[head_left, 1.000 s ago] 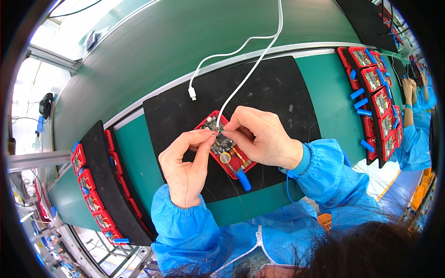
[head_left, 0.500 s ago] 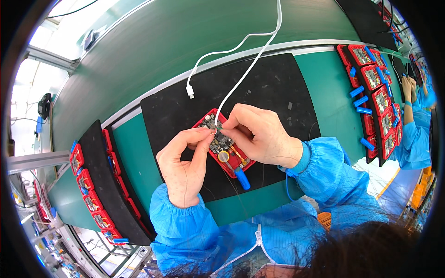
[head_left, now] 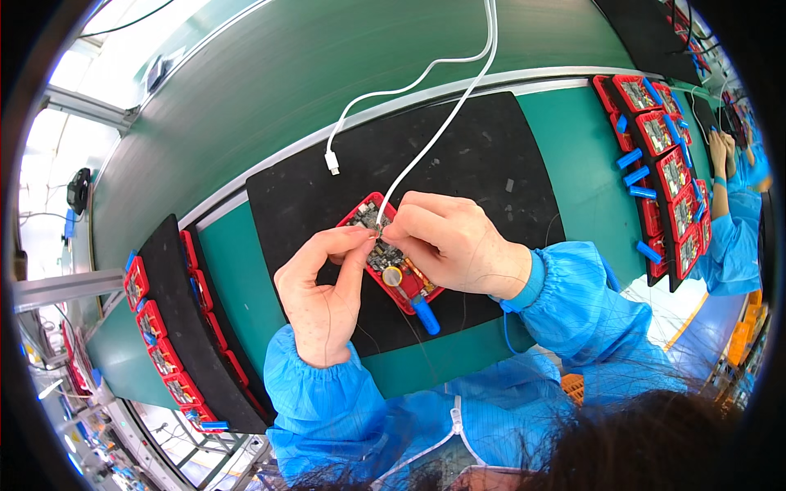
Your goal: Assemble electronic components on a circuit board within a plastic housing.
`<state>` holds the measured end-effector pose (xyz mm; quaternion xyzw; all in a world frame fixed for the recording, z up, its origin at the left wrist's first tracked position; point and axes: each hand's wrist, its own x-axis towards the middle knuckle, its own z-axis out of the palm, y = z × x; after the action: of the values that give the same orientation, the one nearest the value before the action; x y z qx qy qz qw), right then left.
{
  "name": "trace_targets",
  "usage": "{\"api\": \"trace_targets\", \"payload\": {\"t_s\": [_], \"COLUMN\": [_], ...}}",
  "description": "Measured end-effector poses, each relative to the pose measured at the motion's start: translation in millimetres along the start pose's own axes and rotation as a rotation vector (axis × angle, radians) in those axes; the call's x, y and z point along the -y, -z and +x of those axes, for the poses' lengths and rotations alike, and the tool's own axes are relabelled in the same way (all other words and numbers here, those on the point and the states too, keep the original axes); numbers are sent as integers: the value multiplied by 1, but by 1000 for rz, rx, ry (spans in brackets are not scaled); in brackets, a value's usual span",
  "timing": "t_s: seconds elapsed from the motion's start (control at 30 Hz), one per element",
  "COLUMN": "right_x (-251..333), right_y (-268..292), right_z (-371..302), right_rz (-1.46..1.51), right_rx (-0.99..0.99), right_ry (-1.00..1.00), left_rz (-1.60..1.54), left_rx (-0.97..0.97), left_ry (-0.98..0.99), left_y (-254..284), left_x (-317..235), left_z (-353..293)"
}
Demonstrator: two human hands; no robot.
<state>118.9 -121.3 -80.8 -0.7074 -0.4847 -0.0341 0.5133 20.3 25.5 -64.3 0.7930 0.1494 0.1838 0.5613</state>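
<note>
My left hand (head_left: 323, 282) and my right hand (head_left: 463, 244) meet fingertip to fingertip over an open red case (head_left: 402, 299) with a circuit board (head_left: 378, 260) inside. Each pinches at the fine wire ends of a white cable (head_left: 426, 153); exactly which strand each holds is too small to tell. The cable's end comes down between my fingers from above. On the near part of the board sits a round, coin-like disc (head_left: 392, 277). A blue cylindrical cell (head_left: 425, 317) sticks out past the case's near edge. My fingers hide part of the board.
Under the case lies a black mat (head_left: 491, 172), with a white plug (head_left: 332, 163) resting on it. Racks of red cases (head_left: 166, 357) stand at left, and more red cases (head_left: 673, 173) with blue cells at right. Beyond those, a co-worker's hands (head_left: 720, 151) show.
My right fingertips have moved slightly left, closer to my left fingertips, and the cable end has shifted with them. The white plug has slid a little left and down.
</note>
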Motion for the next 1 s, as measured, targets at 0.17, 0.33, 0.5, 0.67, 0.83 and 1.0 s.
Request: {"api": "trace_targets", "payload": {"t_s": [0.17, 0.33, 0.5, 0.67, 0.83, 1.0], "right_x": [1, 2, 0, 0, 1, 0], "right_y": [0, 0, -1, 0, 0, -1], "right_z": [0, -1, -1, -1, 0, -2], "right_rz": [-7, -26, -22, -27, -24, -28], "right_rx": [13, 23, 16, 17, 21, 25], "right_ry": [3, -2, 2, 1, -7, -7], "left_rz": [-20, -6, -19, -5, -11, 4], "left_rx": [-5, -5, 1, 2, -6, 16], "left_ry": [7, 6, 5, 1, 0, 4], "left_y": [-1, -1, -1, -1, -1, 0], "left_x": [0, 1, 3, 1, 1, 1], "left_z": [0, 0, 0, 0, 0, 0]}}
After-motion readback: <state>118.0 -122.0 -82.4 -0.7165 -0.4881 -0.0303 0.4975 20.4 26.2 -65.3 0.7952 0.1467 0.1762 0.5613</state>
